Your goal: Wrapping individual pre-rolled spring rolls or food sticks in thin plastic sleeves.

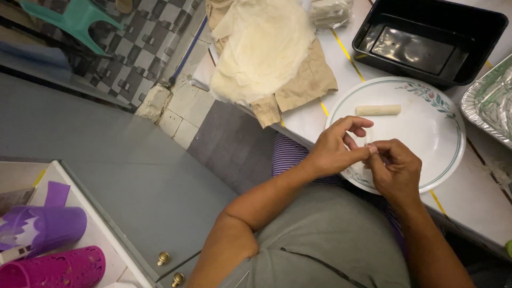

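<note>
Head view: the left hand (pixel 338 146) and right hand (pixel 392 168) meet fingertip to fingertip over the near rim of the white floral plate (pixel 442 133), pinching something too small to make out — wrapper or filling, I cannot tell. One rolled spring roll (pixel 378 110) lies on the plate; the wrapper stack (pixel 261 50) sits beyond, on brown paper — a between-rolls moment, I judge.

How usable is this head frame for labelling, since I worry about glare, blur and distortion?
Head view: warm, dim light; glare on the black tray's glossy floor and the foil pan; the white plate is bright but not blown out; left hand and right hand are fairly sharp; the table edge leans from wide-angle tilt.
</note>
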